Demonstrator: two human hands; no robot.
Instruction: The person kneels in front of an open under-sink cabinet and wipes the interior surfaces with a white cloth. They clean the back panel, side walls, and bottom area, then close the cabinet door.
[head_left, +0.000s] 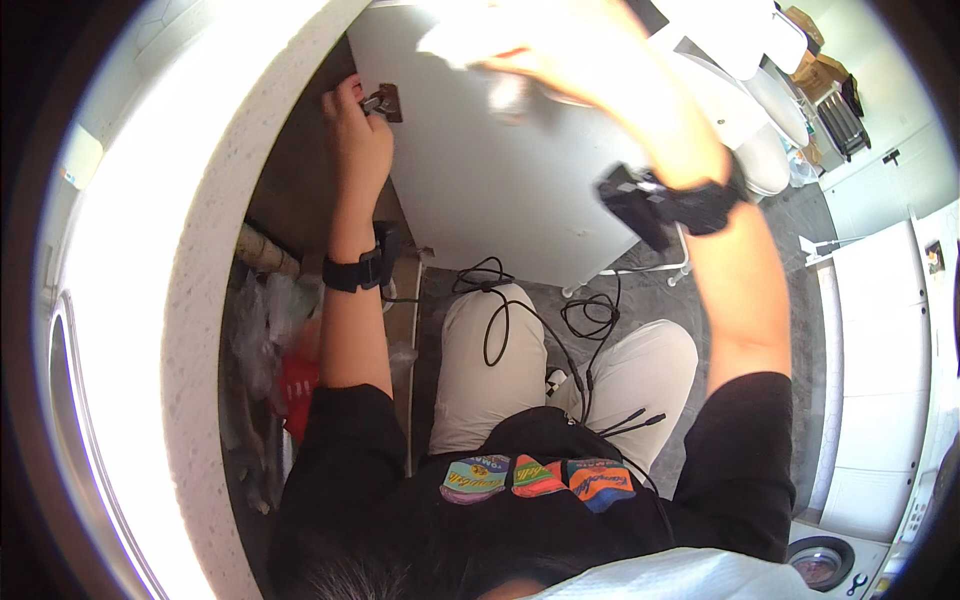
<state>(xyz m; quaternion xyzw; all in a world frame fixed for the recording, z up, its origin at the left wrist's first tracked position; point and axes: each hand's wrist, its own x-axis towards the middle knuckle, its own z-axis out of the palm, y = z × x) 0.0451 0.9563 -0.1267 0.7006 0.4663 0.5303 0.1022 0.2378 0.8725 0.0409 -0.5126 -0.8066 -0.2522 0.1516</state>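
Observation:
An open cabinet door (487, 172) stands before me, its inner side light grey. My left hand (360, 127) is at the cabinet's edge, its fingers at the metal hinge (384, 103) on the door; whether they grip it cannot be told. My right hand (540, 64) is raised over the upper part of the door, blurred and washed out by glare. Something whitish and blurred is by its fingers, and I cannot tell what it is or whether it is held. Black straps with devices are on both wrists.
A speckled countertop (217, 187) curves along the left. Under it are plastic bags and a red bag (296, 382) in the cabinet. Black cables (510, 322) lie over my knees. A toilet (765, 157) stands at the upper right, and a white-legged stand is near the door's lower corner.

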